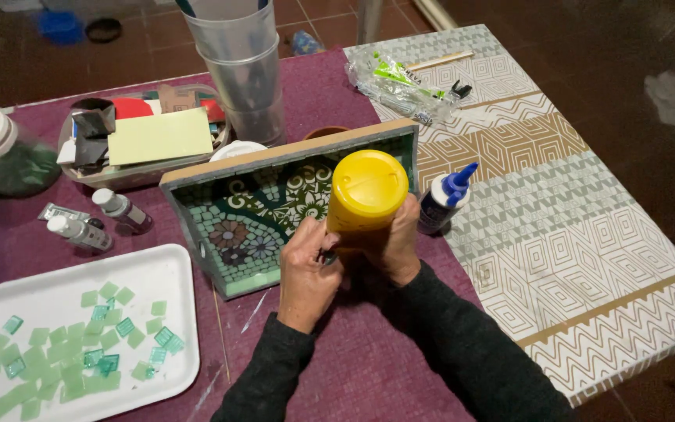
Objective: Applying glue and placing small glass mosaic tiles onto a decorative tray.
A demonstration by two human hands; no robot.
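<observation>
My right hand grips a yellow squeeze bottle, held base-up toward the camera over the near corner of a wooden tray. The tray's inside carries a mosaic of green, white and brown tile pieces with flower shapes. My left hand is closed around the bottle's lower end next to the tray's near wall; the bottle's tip is hidden behind my fingers. Both sleeves are dark.
A white foam tray of several green glass tiles lies at the front left. Two small bottles lie left of the mosaic tray, a blue-capped glue bottle to the right. Stacked clear cups, a box of scraps and a plastic bag stand behind.
</observation>
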